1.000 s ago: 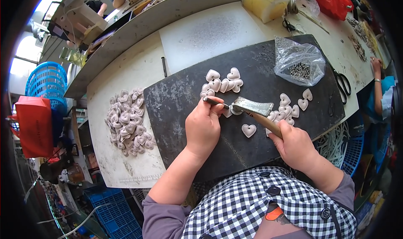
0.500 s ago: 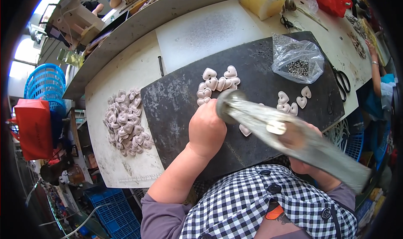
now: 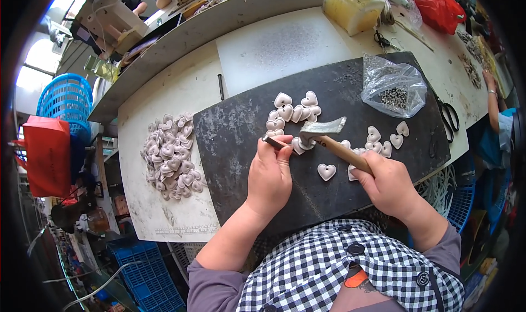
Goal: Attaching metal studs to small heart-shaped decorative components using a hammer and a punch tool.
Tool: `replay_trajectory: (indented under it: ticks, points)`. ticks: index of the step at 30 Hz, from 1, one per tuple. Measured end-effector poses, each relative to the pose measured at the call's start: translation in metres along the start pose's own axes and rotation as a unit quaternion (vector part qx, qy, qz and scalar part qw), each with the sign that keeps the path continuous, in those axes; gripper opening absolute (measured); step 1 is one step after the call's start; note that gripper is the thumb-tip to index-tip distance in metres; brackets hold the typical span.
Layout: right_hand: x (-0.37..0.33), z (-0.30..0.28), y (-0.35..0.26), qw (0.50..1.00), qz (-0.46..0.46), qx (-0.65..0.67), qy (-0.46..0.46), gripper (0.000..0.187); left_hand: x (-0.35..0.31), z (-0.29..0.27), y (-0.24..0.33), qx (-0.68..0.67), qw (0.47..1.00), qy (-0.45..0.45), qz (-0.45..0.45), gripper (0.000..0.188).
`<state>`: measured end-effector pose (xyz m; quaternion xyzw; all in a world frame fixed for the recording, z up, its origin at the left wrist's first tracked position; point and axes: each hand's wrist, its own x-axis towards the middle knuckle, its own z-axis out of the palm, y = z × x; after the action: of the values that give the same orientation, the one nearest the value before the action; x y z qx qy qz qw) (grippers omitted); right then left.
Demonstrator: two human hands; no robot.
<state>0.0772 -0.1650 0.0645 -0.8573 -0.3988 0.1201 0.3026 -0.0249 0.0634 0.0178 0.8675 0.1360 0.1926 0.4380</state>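
Observation:
My left hand (image 3: 267,180) pinches a short metal rod (image 3: 273,142), like a setting punch, which is tilted above a black board (image 3: 241,186). My right hand (image 3: 390,185) is wrapped round the wooden handle of a hammer (image 3: 350,156). The hammer's metal head is beside my left fingertips, over or next to a pale pink padded heart (image 3: 297,146) that it partly hides. Beyond my left hand lies a cluster of similar hearts (image 3: 285,112), some with a dark hole or stud. A single heart (image 3: 326,172) and several others lie around my right hand.
A big heap of hearts (image 3: 170,153) covers the white table at left. On the board's far right rests a clear bag of small metal pieces (image 3: 393,97). Black scissors (image 3: 450,117) lie beyond its right edge. At far right another person's arm (image 3: 493,101) reaches over the table.
The hammer, raised and blurred before, has come down beside my left fingers. My left hand has turned, showing the rod. The whole view has shifted slightly.

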Motion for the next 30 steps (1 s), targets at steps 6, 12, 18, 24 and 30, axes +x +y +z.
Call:
replay_trajectory:
  ticks: [6, 12, 18, 24, 30]
  points:
    - [-0.009, -0.001, 0.023, 0.983, 0.084, 0.131, 0.092, 0.020, -0.015, 0.044, 0.044, -0.088, 0.990, -0.114, -0.006, 0.019]
    - [-0.027, 0.012, 0.062, 0.939, 0.105, 0.294, 0.143, 0.021, 0.033, 0.023, 0.033, 0.041, 0.997, -0.014, 0.068, 0.008]
    - [-0.032, 0.024, 0.071, 0.936, 0.058, 0.313, 0.149, 0.018, 0.067, 0.025, 0.006, 0.251, 0.963, 0.027, 0.098, 0.021]
    - [-0.026, 0.017, 0.061, 0.955, -0.001, 0.258, 0.146, 0.016, 0.067, 0.017, 0.001, 0.209, 0.974, -0.027, 0.081, 0.033]
    - [-0.026, 0.018, 0.062, 0.956, -0.021, 0.249, 0.156, 0.015, 0.042, 0.005, 0.006, 0.344, 0.913, -0.002, 0.221, 0.029]
